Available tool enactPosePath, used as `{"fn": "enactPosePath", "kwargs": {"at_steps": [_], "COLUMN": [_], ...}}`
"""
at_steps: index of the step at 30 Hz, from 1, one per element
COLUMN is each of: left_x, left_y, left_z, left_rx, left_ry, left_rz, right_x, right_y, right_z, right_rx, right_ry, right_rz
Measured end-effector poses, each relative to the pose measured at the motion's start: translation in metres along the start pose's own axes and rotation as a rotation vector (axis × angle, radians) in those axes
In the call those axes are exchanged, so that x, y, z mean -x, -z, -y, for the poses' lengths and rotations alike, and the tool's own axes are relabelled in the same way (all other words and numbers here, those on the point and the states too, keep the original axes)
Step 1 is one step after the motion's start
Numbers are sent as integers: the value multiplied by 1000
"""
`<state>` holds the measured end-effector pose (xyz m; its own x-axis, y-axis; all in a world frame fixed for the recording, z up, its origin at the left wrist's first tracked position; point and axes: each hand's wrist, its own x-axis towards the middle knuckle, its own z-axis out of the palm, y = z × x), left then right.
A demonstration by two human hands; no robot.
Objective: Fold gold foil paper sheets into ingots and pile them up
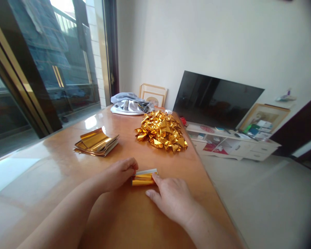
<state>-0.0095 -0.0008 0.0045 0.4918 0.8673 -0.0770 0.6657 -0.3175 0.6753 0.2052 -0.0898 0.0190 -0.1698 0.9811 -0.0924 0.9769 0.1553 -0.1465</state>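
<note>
A small folded piece of gold foil paper [144, 177] lies on the wooden table [67, 180] in front of me. My left hand [119, 173] has its fingers curled and pinches the paper's left end. My right hand [171, 199] rests on the table with a fingertip pressed on the paper's right end. Beyond them sits a heap of folded gold foil pieces [162, 130]. A stack of flat gold foil sheets [96, 142] lies to the left of the heap.
A bundle of grey and white cloth [129, 103] lies at the table's far end, with a framed picture [153, 94] behind it. A dark TV [215, 98] on a low white cabinet [233, 143] stands to the right. The table's right edge borders a tiled floor; glass doors are at left.
</note>
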Motion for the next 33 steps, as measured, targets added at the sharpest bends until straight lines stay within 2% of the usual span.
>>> {"fn": "enactPosePath", "kwargs": {"at_steps": [3,8,14,21,33], "left_x": [-1,-4,2,5,2], "left_y": [-5,-10,-8,-19,-21], "left_z": [0,3,-17,-28,-23], "left_rx": [-41,-104,-57,-167,-218], "left_ry": [6,-74,-162,-252,-300], "left_rz": [-4,-49,-97,50,74], "right_x": [0,0,-1,0,0], "right_y": [0,0,-5,-5,-7], "right_z": [0,0,-1,-4,-6], "right_rx": [0,11,32,9,-4], "right_ry": [1,7,30,23,9], "right_rz": [2,-7,-31,-47,-75]}}
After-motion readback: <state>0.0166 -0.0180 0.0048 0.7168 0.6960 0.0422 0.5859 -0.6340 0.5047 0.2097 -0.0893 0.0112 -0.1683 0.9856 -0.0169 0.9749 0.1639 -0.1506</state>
